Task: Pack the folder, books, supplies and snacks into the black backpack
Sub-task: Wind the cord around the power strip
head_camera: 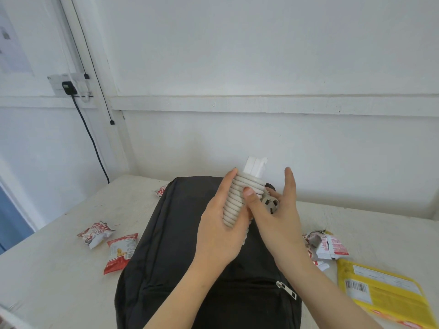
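Observation:
The black backpack [175, 245] lies flat on the white table, its zipper pull [288, 289] at the lower right. Above it my left hand [221, 231] grips a white power strip wound tightly with its pale cord [240, 200]; the strip's white end sticks out on top. My right hand [278, 217] holds the cord's plug [270, 203] against the coil, thumb pressed on the windings and fingers spread upward. Snack packets lie on both sides of the bag: two red-and-white ones [96, 233], [121, 252] at left, a third [162, 189] near the bag's top corner.
A heap of snack wrappers [327, 244] and a yellow package with a barcode [380, 293] lie right of the bag. The white wall stands close behind the table. A black cable [90, 134] hangs from a wall socket at left.

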Demonstrator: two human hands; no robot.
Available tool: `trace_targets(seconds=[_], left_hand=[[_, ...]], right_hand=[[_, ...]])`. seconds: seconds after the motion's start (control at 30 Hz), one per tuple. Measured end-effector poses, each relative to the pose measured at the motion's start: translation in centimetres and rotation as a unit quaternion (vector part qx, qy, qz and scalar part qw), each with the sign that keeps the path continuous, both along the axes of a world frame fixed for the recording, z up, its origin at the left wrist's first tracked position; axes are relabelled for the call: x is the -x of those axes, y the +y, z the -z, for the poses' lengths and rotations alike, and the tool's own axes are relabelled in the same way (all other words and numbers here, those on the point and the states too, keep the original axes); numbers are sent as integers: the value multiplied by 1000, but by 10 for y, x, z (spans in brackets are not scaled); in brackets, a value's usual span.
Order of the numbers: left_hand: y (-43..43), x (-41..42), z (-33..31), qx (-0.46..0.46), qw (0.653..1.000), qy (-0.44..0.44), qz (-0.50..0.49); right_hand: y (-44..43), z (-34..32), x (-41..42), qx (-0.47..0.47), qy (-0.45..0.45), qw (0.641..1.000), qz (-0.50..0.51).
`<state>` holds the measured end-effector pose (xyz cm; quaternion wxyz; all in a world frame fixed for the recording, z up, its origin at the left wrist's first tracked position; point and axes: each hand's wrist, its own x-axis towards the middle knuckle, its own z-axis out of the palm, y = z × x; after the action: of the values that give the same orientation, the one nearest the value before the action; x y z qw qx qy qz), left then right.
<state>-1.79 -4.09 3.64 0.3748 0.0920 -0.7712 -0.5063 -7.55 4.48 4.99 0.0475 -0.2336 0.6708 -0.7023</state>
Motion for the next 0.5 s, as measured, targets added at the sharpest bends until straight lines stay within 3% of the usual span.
trace_targets(seconds=[0.2,0.5], left_hand=[[4,4,5,44,997,-64,-11],[-1,-8,-4,42,981,-141,128]], right_hand=[[0,-1,7,2,11,1000,-16],[15,6,11,34,-21,999,-5]])
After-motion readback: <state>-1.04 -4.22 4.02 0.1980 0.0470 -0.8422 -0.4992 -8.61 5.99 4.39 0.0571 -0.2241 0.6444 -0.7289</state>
